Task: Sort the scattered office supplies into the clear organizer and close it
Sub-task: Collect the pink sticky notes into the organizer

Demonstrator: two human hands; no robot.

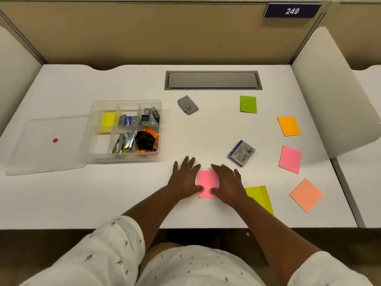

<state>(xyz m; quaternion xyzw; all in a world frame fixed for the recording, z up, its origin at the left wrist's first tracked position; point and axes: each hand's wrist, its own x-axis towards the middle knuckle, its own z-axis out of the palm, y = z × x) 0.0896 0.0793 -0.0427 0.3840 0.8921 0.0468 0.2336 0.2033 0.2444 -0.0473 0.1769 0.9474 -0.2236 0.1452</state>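
left hand: flat, fingers loose, thumb on square pink sticky note
right hand: flat too, note's right edge
desk: white, beige partition far side

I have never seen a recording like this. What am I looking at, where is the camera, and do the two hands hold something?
There is no machine: a person works with bare hands. The one picture comes from a camera worn on the head, looking down at a white desk. The left hand and right hand lie flat beside a pink sticky pad, thumbs touching it; nothing is lifted. At the left stands the clear organizer, partly filled, its lid lying beside it. Scattered around: a green pad, an orange pad, a second pink pad, a salmon pad, a yellow-green pad, a grey box and a purple-and-white box.
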